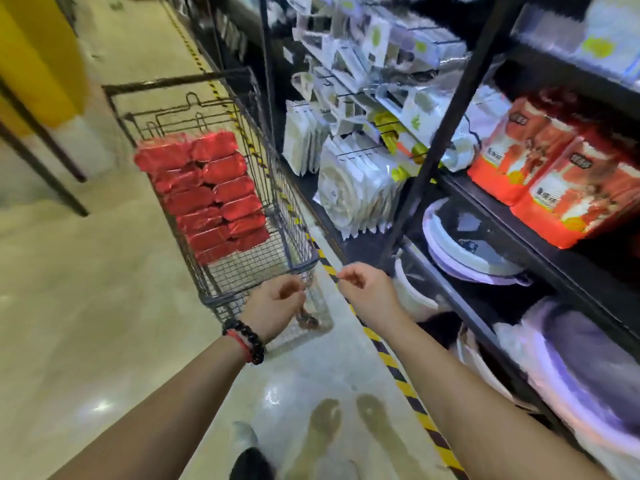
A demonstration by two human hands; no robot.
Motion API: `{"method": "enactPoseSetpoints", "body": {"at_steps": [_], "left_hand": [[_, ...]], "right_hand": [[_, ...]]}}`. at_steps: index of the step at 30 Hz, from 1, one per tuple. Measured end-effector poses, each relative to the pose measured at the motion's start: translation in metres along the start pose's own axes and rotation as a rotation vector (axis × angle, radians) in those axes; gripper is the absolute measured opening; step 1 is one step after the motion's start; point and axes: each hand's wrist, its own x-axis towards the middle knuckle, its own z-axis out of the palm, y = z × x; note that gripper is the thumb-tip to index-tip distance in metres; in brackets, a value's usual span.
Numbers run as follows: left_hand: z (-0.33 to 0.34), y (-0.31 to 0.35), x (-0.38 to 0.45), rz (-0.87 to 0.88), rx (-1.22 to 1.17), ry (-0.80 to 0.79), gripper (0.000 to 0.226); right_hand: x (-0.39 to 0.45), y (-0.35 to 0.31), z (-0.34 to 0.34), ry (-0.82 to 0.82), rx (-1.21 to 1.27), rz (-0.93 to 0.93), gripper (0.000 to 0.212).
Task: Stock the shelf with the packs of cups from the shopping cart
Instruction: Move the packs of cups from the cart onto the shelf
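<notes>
Cart part-full of red packs, left hand gripping blurred clear pack, right hand loosely curled, empty

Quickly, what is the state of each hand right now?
Left hand: fingers curled at the near end of the shopping cart; whether it grips cannot be told.
Right hand: loosely curled, holds nothing.

Glossy red packs, wire-metal cart

light: bright, glare on floor | focus: soft, shelf smeared (motion blur) | edges: wide-angle bend
</notes>
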Motion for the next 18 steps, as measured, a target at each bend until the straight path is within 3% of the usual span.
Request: {"method": "enactPoseSetpoints", "body": {"at_steps": [8,18], "left_hand": [[-0.137,-0.083,0.026,-0.089,-0.037,0.177,0.017],[-0.21,-0.128,0.086,-0.08,-0.083,0.227,0.023]], "right_hand": [[0.052,-0.091,0.137,-0.223,-0.04,-0.125,0.014],[0.116,-0.127,0.196,-0.233,-0.053,-0.112,0.023]]}}
